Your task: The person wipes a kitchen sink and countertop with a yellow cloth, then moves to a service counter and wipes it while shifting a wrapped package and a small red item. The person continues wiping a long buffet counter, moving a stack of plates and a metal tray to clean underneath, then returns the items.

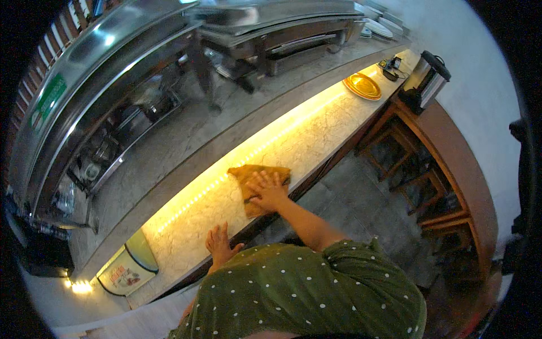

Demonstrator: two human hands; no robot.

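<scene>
Resting the right hand (270, 192) on a yellow-brown cloth (243, 176) upon the marble-patterned countertop (319, 133), spreading fingers apart, not clamping; having the cloth lying directly beneath them, extending leftward and forward past them, without showing a clear long axis; placing the left hand (221, 243) farther, off the cloth, with fingers apart.

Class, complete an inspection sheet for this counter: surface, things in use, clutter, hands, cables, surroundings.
Surface: pale, veined counter, lit yellow along its back.
Things in use: brown cloth, spread on the counter.
Clutter: orange plate toward the right end; green-edged bin at the left end.
Hands: right hand open, pressed flat on the cloth; left hand open at the near edge, holding nothing.
Cables: thin dark cable beyond the plate.
Surroundings: grey floor; brown table at right.
</scene>
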